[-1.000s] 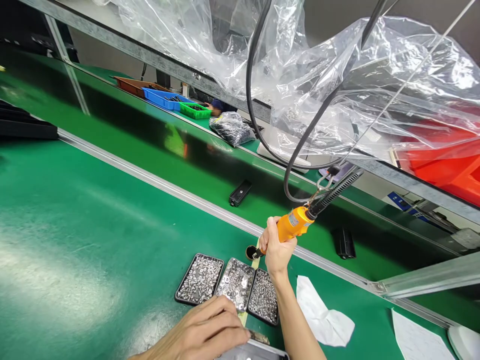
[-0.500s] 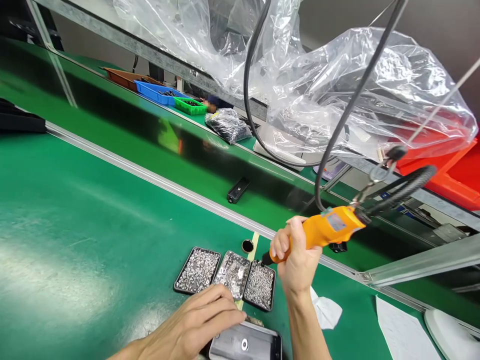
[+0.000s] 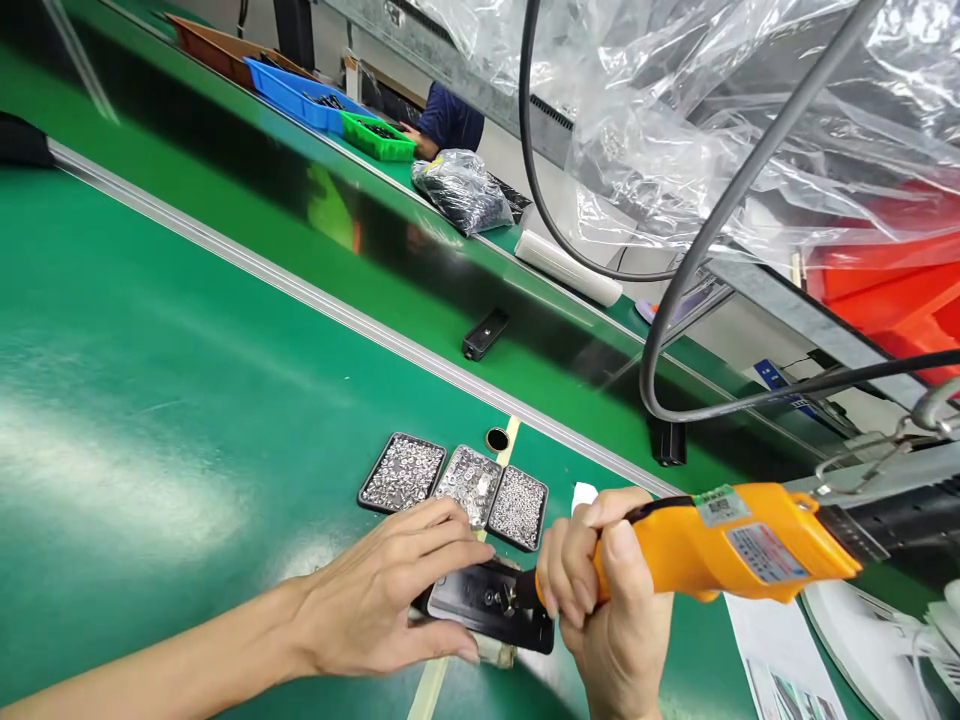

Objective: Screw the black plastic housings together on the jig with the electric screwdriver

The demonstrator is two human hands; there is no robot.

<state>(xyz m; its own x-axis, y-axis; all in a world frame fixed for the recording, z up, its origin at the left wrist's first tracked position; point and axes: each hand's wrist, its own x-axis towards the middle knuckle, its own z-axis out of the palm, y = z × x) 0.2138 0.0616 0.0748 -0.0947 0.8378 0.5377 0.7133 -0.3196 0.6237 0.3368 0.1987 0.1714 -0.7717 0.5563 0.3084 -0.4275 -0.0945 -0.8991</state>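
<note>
My right hand (image 3: 615,610) is wrapped round an orange electric screwdriver (image 3: 731,550), tilted with its bit pointing left and down. The tip meets a small metal fastener near the middle of a flat black rectangular plastic part (image 3: 480,588). My left hand (image 3: 405,575) holds that part by its left end, fingers over the far edge and thumb along the near edge. A light block, partly hidden, lies beneath the part. Just beyond stand three shallow black trays of small metal hardware: the left tray (image 3: 377,468), the middle tray (image 3: 480,450) and the right tray (image 3: 545,510).
A round black disc (image 3: 496,439) lies behind the trays. Black parts (image 3: 486,333) rest on the green belt past the metal rail (image 3: 300,284). The screwdriver's cable (image 3: 664,330) loops overhead at right. Paper (image 3: 780,650) is at right. A co-worker's sleeve (image 3: 454,118) shows beyond.
My right hand has brought the screwdriver from the right tray down and nearer, onto the black part. My left hand stays on the part, its thumb now visible.
</note>
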